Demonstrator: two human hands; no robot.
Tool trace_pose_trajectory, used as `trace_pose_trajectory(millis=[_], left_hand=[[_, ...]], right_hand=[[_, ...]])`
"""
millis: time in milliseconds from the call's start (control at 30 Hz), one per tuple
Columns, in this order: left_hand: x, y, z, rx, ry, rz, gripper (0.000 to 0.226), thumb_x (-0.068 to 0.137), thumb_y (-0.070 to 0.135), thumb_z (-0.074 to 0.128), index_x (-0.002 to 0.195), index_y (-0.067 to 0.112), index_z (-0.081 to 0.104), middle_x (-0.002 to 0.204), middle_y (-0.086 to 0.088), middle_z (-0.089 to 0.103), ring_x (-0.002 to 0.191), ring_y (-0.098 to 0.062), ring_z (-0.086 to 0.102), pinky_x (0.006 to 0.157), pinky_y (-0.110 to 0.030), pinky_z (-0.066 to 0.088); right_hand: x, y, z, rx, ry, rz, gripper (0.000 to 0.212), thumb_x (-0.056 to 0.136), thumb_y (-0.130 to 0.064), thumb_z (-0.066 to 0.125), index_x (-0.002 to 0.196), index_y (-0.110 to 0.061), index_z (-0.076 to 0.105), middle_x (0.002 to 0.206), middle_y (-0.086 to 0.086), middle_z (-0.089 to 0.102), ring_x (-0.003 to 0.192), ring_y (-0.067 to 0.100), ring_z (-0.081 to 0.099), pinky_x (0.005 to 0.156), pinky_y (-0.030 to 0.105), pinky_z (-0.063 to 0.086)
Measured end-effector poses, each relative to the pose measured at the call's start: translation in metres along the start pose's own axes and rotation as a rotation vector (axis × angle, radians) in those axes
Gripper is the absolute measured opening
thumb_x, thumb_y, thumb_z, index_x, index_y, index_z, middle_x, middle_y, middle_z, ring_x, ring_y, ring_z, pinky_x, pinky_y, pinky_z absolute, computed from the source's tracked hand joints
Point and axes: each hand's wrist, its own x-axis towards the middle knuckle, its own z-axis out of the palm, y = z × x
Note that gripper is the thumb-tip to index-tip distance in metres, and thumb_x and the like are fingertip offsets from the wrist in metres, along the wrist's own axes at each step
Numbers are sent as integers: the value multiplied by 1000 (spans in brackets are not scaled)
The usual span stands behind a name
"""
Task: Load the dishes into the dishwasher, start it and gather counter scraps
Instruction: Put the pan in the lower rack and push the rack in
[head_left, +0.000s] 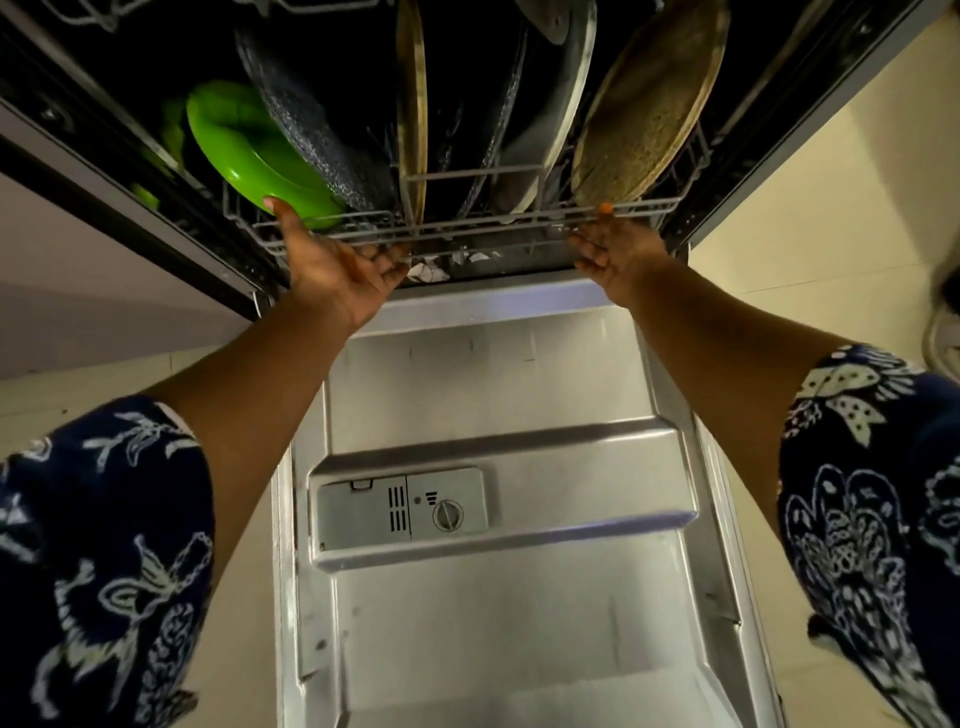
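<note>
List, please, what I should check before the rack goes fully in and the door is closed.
1. Hands on rack: ok; left hand and right hand press flat against the front of the rack.
2. Dishes seated: ok; green plate and brown plate lean but sit inside the rack.
3. Door fully open: ok; the door lies flat under the arms.
4. Dispenser shut: ok; the dispenser has its lid closed. Filled or not: cannot tell.
5. Tub edge free: cannot tell; white bits show under the rack's front.
</note>
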Motion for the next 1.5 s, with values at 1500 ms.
trace_pose_trajectory(millis=[1500], left_hand=[[-430,-343,-248,-373,652,-175,84,87,71,34,143,9,33,139,-15,42,130,-34,41,111,-47,28]], right_hand=[[-435,356,-185,692,418,516,87,80,-78,35,142,-17,35,143,15,41,128,35,41,107,54,33]])
